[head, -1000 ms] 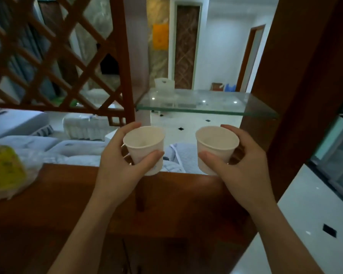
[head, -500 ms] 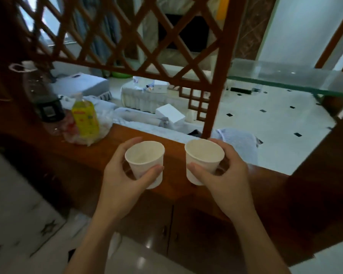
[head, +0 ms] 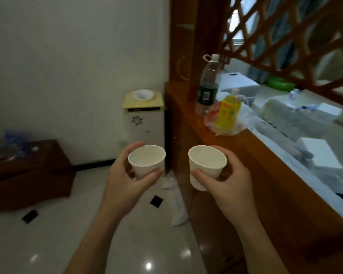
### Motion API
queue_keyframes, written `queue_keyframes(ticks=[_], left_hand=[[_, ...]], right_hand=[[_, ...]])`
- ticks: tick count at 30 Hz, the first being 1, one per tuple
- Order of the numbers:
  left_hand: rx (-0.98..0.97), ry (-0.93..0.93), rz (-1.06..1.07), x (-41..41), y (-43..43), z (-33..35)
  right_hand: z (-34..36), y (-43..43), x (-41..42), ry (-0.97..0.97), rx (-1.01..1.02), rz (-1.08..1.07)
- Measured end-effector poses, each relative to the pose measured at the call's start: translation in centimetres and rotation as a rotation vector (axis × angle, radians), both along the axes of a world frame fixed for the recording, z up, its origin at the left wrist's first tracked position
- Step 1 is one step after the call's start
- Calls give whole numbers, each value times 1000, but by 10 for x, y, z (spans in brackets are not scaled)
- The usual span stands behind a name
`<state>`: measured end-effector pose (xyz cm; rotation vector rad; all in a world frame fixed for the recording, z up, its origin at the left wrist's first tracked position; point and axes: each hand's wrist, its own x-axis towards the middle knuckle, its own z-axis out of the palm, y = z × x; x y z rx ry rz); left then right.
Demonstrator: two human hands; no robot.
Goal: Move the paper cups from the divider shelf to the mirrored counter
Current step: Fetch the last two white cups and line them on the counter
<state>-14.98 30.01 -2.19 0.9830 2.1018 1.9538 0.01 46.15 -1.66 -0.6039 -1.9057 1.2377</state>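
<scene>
A: Where were the two cups?
B: Both mouths up in the air, side by side. The left grip (head: 125, 179) was curled round the left cup (head: 147, 164), the right grip (head: 233, 183) round the right cup (head: 206, 168). The divider shelf (head: 265, 165) lay at 3 o'clock, its bottle (head: 207, 86) at 1 o'clock.

Bare forearms (head: 99, 234), left grip (head: 125, 180), right grip (head: 232, 184) (both bare), slim fingers (head: 235, 161)

Two white paper cups, upright and empty, mouths open: left cup (head: 147, 164) gripped in the left hand (head: 125, 182), right cup (head: 206, 167) in the right hand (head: 229, 184), side by side, apart.
</scene>
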Motion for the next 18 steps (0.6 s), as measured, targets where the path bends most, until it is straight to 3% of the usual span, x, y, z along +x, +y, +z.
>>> queue_keyframes(ticks=[10,18], left_hand=[[-47,-57,620,62,-171,-24],[-67,-102,1033,102,-301,-37]], right_hand=[[-35,-113,-61,-54,-33,641],[-52,-243,-103,-103,-4,1032]])
